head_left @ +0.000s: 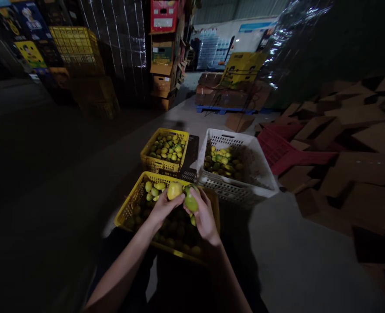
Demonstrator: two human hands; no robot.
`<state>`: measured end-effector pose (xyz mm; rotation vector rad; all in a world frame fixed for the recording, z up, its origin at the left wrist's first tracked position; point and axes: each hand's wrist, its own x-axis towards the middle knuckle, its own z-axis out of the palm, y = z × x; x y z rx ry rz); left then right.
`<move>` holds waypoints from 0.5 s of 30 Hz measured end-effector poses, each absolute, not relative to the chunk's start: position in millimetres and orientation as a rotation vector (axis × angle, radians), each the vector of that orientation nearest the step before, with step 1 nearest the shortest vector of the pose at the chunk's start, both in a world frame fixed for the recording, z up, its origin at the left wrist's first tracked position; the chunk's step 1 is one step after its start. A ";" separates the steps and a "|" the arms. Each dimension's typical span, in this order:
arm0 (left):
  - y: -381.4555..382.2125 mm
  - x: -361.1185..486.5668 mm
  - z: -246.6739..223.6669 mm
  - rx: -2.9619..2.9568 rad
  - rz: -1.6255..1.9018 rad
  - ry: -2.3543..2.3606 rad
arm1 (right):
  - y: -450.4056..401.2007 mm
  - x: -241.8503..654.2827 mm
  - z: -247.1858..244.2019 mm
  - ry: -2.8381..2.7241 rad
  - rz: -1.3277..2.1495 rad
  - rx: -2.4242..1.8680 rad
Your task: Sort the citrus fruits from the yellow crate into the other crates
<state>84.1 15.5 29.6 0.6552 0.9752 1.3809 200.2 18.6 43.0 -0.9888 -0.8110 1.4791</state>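
Observation:
My left hand (164, 208) is closed round a yellow lemon (174, 190). Right beside it, my right hand (205, 217) grips a green lemon (190, 200), and the two fruits nearly meet. Both hands are over the near yellow crate (127, 206), which holds many lemons, the lower ones in deep shadow. Just under my right hand, another greenish-yellow fruit (192, 220) shows; whether the hand touches it I cannot tell. Beyond stands a second yellow crate (159, 166) full of yellow and green lemons. To the right, a white crate (259, 167) is partly filled with lemons.
Flattened cardboard boxes (365, 174) and a red crate (286, 150) are heaped at the right. Stacked cartons (162, 56) and wrapped pallets stand behind. A blue pallet (220, 108) bears boxes at the back. Yellow crates (76, 45) are stacked far left. The light is dim.

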 end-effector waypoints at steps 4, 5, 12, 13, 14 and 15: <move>10.7 83.0 33.9 0.837 1.384 0.988 | 16.3 198.0 44.4 -0.791 1.385 -0.971; 10.1 81.3 34.8 0.886 1.392 0.976 | 16.4 198.4 44.1 -0.784 1.357 -0.969; 7.6 71.4 41.0 1.321 1.369 1.004 | 17.4 200.0 43.7 -0.780 1.196 -0.922; 7.3 71.1 42.0 1.335 1.365 1.016 | 17.2 199.7 44.0 -0.774 1.191 -0.912; 6.9 71.0 42.8 1.342 1.361 1.024 | 17.1 199.4 44.3 -0.768 1.189 -0.905; 6.7 71.1 43.2 1.346 1.359 1.029 | 17.0 199.4 44.5 -0.764 1.190 -0.902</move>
